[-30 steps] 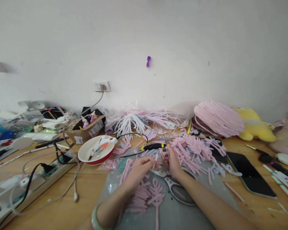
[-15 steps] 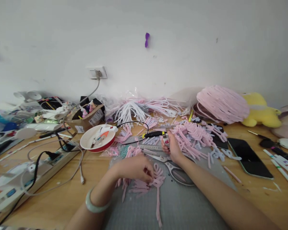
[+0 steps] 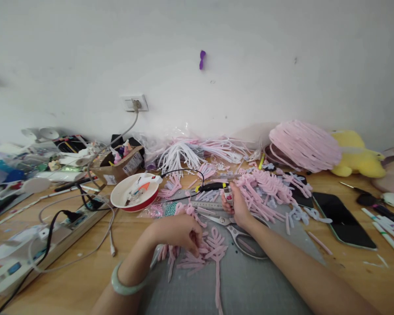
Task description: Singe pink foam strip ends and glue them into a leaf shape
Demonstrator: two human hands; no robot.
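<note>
My left hand (image 3: 185, 234), with a pale green bangle on the wrist, reaches down over a pile of short pink chenille stem pieces (image 3: 192, 261). Its fingers are curled with the tips close together; whether a piece is between them is hidden. Just right of those fingertips lies a leaf-shaped pink chenille piece (image 3: 216, 246) with a long stem, flat on the grey mat (image 3: 249, 284). In my right hand (image 3: 239, 203), the fingers wrap a small white-and-red lighter (image 3: 228, 195), held upright above the scissors (image 3: 238, 232).
A glue gun (image 3: 144, 181) rests in a red-and-white bowl (image 3: 118, 199). Behind my hands are a steel ruler (image 3: 210, 204), black-and-yellow pliers (image 3: 213, 187) and pink stem bundles (image 3: 265, 188). A power strip (image 3: 49, 245) with cables lies left, a phone (image 3: 343, 218) right.
My left hand has moved slightly left, away from the leaf-shaped piece and over the loose pink pieces. My right hand keeps hold of the lighter in nearly the same place.
</note>
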